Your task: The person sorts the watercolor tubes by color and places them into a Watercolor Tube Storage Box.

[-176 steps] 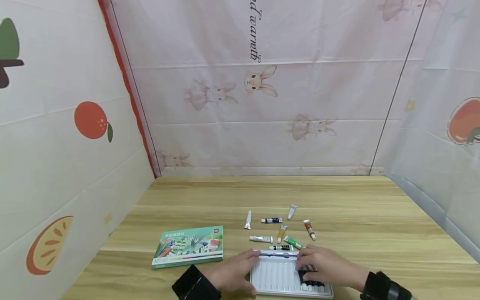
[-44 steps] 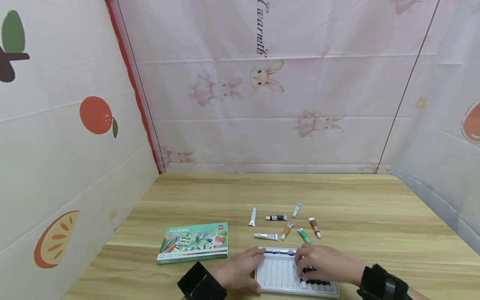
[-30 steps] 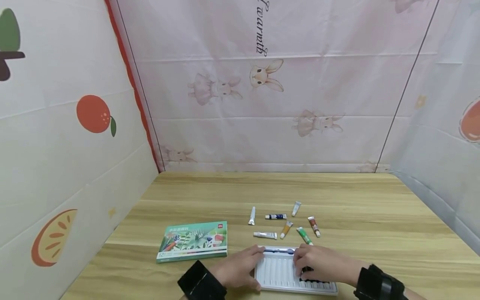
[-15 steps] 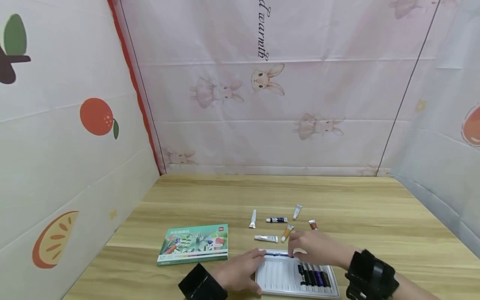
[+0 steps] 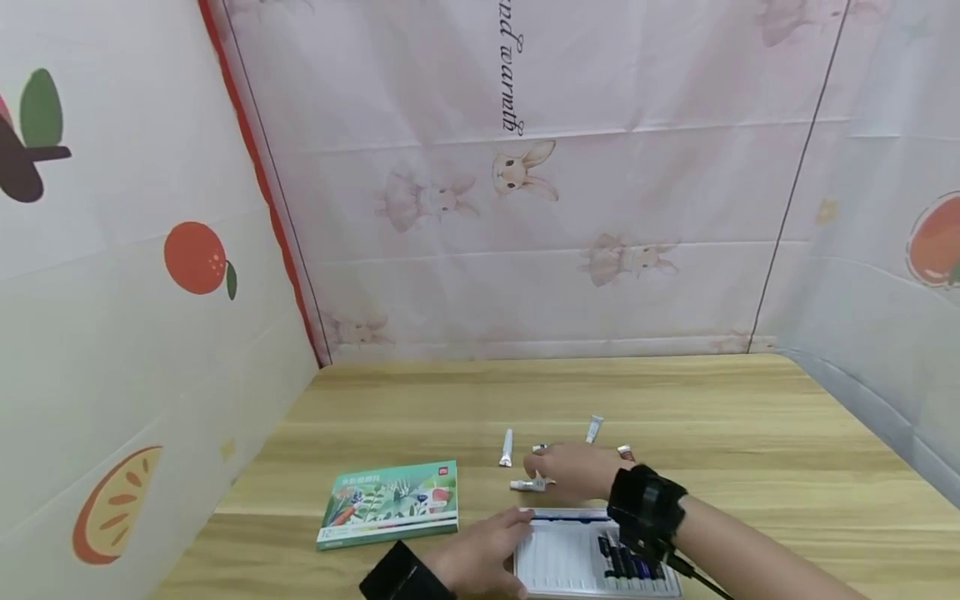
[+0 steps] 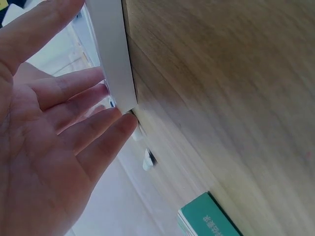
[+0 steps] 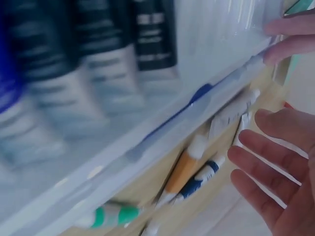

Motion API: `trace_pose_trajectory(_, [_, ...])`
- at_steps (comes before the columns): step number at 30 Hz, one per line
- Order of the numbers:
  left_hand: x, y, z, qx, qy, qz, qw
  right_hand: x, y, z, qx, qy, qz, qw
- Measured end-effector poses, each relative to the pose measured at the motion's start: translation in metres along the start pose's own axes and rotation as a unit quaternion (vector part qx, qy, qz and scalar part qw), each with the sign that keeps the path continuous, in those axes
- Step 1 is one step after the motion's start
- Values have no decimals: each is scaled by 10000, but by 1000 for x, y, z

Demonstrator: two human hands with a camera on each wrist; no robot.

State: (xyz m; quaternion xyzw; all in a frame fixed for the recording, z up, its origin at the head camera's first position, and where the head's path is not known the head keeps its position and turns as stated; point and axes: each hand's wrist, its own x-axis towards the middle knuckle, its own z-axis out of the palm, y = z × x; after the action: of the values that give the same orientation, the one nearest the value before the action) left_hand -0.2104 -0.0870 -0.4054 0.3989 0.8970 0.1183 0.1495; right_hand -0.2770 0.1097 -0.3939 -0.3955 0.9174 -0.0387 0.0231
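Note:
A white ribbed plastic tray [image 5: 551,562] lies near the table's front, with several dark paint tubes [image 5: 626,567] side by side in its right part. My left hand [image 5: 491,550] rests along the tray's left side; in the left wrist view its fairly straight fingers touch the corner. Beyond the tray, my right hand [image 5: 573,471] is over the loose paint tubes, fingers spread and nothing held. A silver-white tube [image 5: 527,485] lies by its fingertips. The right wrist view shows an orange tube [image 7: 182,169], a blue-labelled tube [image 7: 199,179] and a green-banded tube [image 7: 115,215] beyond the tray's edge.
To the left lies a flat green illustrated box [image 5: 390,504]. Farther back are a white tube [image 5: 506,448], a pale tube [image 5: 594,428] and a partly hidden red-brown tube [image 5: 626,452]. A slim blue brush-like item [image 7: 182,109] sits along the tray's far edge.
The black tube near the tray's far edge has left the table, and the tray's dark row is longer. My right hand has moved from the tray leftward over the loose tubes. My left hand stays.

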Motion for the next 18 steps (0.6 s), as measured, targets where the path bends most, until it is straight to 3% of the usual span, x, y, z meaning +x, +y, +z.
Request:
trace_pose_trajectory(7, [2, -1, 3, -82, -87, 79, 9999, 17, -7, 12, -285, 17, 168, 9995])
trace_pose_trajectory(14, [4, -4, 4, -47, -117, 302, 9995, 18, -8, 19, -686, 235, -196, 9972])
trace_pose_trajectory(18, [2, -4, 1, 51, -76, 286, 9995, 15, -5, 18, -656, 205, -235, 9974])
